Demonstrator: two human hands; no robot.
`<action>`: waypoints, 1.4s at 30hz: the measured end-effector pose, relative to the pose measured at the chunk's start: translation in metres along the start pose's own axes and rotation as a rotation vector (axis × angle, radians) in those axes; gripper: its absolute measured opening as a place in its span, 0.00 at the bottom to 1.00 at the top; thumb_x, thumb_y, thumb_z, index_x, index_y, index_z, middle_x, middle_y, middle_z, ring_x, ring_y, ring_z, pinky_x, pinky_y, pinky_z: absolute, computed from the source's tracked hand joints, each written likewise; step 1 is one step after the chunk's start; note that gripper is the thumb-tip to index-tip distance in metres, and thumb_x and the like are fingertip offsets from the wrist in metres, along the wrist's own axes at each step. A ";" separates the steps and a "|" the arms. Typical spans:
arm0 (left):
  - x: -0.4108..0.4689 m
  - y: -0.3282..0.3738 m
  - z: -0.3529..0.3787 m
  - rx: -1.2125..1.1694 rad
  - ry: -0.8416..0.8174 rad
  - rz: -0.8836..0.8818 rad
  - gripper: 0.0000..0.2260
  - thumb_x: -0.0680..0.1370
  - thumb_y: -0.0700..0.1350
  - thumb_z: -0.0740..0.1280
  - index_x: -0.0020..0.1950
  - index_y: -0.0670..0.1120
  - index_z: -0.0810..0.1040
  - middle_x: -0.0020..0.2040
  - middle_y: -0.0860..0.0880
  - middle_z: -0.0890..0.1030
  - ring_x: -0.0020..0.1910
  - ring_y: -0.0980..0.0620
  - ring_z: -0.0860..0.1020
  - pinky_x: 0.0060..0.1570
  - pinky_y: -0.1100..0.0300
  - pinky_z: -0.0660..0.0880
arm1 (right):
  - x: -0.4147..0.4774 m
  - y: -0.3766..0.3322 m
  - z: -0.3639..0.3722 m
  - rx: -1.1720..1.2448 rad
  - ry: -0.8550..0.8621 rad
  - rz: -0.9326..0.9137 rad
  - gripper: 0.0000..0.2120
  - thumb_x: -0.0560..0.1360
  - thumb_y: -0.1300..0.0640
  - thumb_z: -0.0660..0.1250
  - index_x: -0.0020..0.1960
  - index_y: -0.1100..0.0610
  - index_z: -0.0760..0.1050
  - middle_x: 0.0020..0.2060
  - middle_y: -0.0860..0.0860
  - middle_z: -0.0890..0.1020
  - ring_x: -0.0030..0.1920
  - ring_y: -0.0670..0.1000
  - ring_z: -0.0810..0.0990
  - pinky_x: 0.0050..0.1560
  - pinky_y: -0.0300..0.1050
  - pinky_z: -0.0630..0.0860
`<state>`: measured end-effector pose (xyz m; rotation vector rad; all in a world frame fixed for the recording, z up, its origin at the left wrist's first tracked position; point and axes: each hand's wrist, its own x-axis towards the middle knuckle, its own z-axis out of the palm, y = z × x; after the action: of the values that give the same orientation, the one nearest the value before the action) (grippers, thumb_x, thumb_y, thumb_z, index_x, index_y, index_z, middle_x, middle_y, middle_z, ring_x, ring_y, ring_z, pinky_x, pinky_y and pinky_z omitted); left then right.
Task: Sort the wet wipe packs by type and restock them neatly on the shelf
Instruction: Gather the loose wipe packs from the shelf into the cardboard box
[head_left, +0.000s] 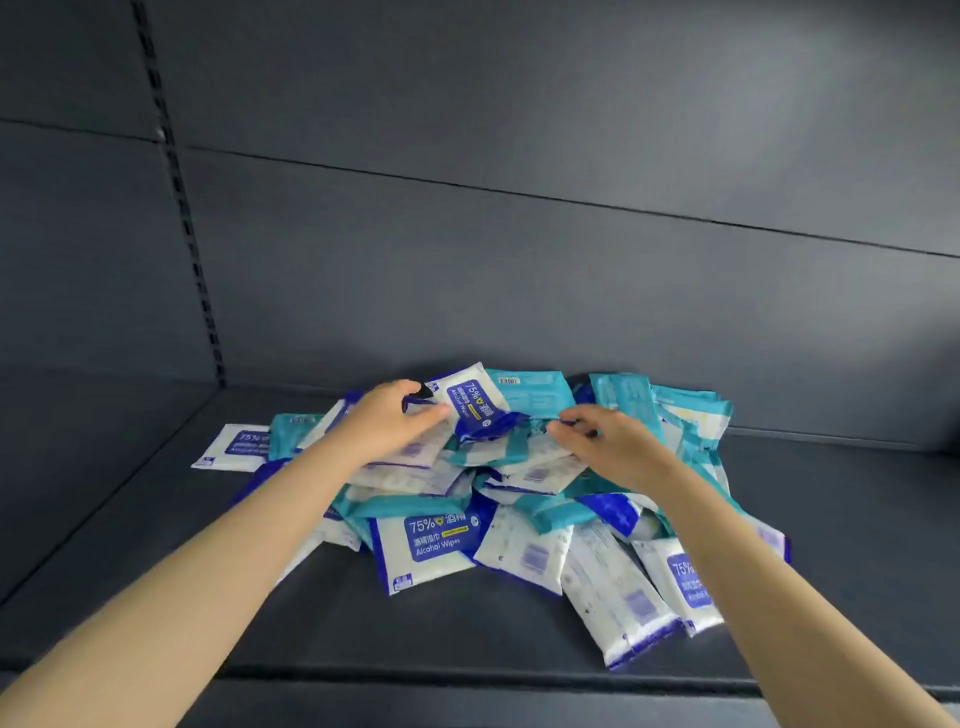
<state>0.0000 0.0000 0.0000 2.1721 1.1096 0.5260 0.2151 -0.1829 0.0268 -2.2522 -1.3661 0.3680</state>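
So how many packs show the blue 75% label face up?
4: far-left pack, top pack in the left hand, front-centre pack, front-right pack. Others may lie hidden in the pile.

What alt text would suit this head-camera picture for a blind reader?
Two bare hands reach into a jumbled pile of blue-and-white and teal wet wipe packs on a dark shelf. The left hand grips a blue-and-white alcohol pack; the right hand pinches a teal pack.
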 end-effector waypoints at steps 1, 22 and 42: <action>0.007 0.001 0.005 -0.013 -0.022 -0.030 0.30 0.74 0.66 0.66 0.70 0.49 0.74 0.69 0.49 0.76 0.66 0.49 0.74 0.61 0.54 0.71 | 0.005 0.002 0.003 -0.014 -0.001 0.032 0.27 0.75 0.33 0.63 0.65 0.50 0.76 0.54 0.48 0.81 0.54 0.51 0.79 0.59 0.47 0.76; 0.032 0.004 -0.018 -0.445 0.047 -0.205 0.08 0.79 0.48 0.69 0.48 0.43 0.80 0.49 0.43 0.85 0.42 0.49 0.81 0.47 0.55 0.75 | 0.023 0.016 -0.021 0.466 -0.339 0.056 0.24 0.76 0.59 0.71 0.69 0.44 0.72 0.55 0.45 0.83 0.51 0.40 0.82 0.47 0.32 0.78; 0.010 0.013 -0.019 -0.797 -0.043 -0.278 0.21 0.74 0.46 0.74 0.65 0.49 0.72 0.51 0.48 0.83 0.44 0.50 0.85 0.42 0.50 0.83 | -0.009 -0.008 -0.019 0.056 -0.119 0.369 0.38 0.67 0.36 0.74 0.71 0.49 0.66 0.47 0.48 0.82 0.40 0.49 0.85 0.40 0.44 0.83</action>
<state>0.0018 0.0093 0.0234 1.3143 0.9378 0.6493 0.2133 -0.1924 0.0472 -2.4660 -0.9734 0.6651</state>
